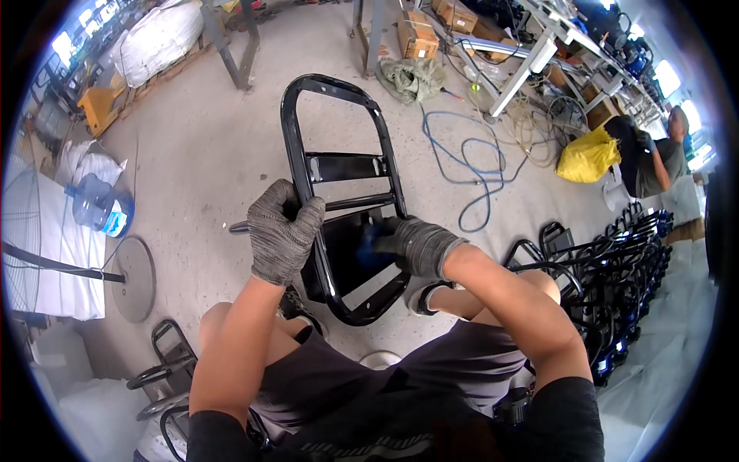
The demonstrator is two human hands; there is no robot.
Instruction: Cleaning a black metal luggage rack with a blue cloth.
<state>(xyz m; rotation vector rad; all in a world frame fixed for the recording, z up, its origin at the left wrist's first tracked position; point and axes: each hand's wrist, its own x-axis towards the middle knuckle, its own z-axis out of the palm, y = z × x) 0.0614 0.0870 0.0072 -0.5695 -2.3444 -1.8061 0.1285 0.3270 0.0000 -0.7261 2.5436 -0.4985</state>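
A black tubular metal frame (332, 167) with rounded ends, crossbars and a dark flat panel (352, 251) stands between my knees in the head view. My left hand (286, 231), in a grey knit glove, is closed around its left tube, thumb on the near side. My right hand (424, 245), gloved alike, is at the frame's right side with its fingers reaching over the panel. A blurred blue thing (372, 245) shows at those fingertips; what it is cannot be told.
Many black frames (612, 277) are stacked at the right, a few (173, 358) at the lower left. A blue hose (485, 173) lies on the floor ahead. A fan base (134, 280) and water bottle (104, 205) stand left. Another person (658, 161) sits far right near a yellow sack (589, 156).
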